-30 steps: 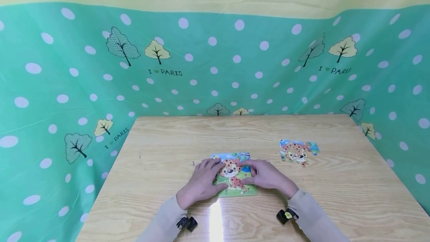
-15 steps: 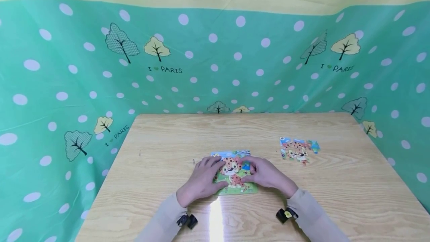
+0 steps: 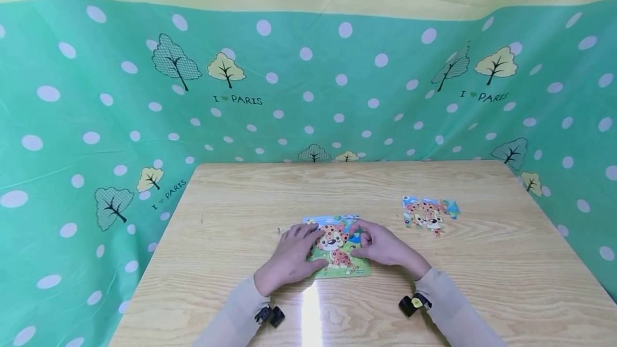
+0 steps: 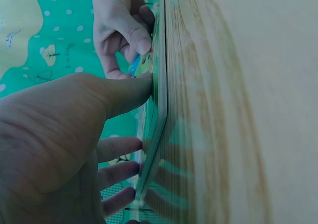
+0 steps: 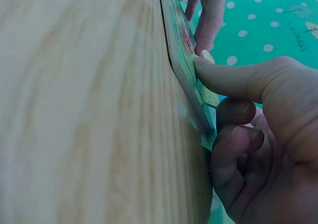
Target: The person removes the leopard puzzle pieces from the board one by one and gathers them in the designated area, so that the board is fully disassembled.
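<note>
L hand [image 3: 291, 256]: fingers loosely spread, thumb & tips on the puzzle board's [image 3: 343, 273] left side. R hand [image 3: 385, 245]: thumb touching the right side, index set apart from it, other fingers curled; can't tell if it's got hold of a pc. Board lies btwn the hands on the wood table [image 3: 241, 197], leopard pic. up. Loose pcs. [image 3: 423, 214] farther back, right. Dotted green curtain [image 3: 289, 87] behind.
</note>
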Demonstrator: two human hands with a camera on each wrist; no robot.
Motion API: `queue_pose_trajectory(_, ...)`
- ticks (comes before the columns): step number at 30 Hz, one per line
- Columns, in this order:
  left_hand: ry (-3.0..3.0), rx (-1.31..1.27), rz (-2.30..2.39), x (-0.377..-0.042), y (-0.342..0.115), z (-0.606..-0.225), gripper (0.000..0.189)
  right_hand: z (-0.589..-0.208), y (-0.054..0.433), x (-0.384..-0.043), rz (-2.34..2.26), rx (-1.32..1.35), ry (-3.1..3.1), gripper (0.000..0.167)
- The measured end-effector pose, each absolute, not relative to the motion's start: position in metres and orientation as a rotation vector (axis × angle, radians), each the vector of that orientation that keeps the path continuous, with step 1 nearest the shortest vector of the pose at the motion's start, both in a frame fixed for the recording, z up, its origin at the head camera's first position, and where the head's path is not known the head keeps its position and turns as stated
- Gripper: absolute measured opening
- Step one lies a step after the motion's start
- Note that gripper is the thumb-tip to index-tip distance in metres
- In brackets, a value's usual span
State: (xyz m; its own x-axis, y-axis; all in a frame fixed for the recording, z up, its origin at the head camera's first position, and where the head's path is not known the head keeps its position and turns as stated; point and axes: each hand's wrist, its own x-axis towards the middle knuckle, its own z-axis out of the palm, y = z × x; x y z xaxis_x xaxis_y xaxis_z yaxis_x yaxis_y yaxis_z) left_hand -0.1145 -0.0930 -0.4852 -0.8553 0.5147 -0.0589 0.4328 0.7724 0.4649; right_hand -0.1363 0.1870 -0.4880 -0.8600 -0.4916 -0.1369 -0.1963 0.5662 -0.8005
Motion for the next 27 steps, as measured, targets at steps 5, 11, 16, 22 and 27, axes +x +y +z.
queue_pose_trajectory(5, 2.783, 0.740, 0.662, -0.114, -0.093, -0.487, 0.073, -0.489, 0.189, -0.137, -1.214, -0.566, 2.473, 0.029)
queue_pose_trajectory(11, 2.789, 0.743, 0.657, -0.114, -0.093, -0.488, 0.073, -0.488, 0.191, -0.136, -1.241, -0.590, 2.508, 0.017)
queue_pose_trajectory(16, 2.787, 0.736, 0.651, -0.114, -0.092, -0.488, 0.073, -0.488, 0.193, -0.137, -1.283, -0.589, 2.492, 0.013)
queue_pose_trajectory(22, 2.790, 0.740, 0.642, -0.114, -0.092, -0.487, 0.073, -0.489, 0.195, -0.139, -1.312, -0.564, 2.454, 0.015)
queue_pose_trajectory(27, 2.791, 0.740, 0.640, -0.115, -0.093, -0.487, 0.073, -0.491, 0.199, -0.143, -1.352, -0.577, 2.404, 0.014)
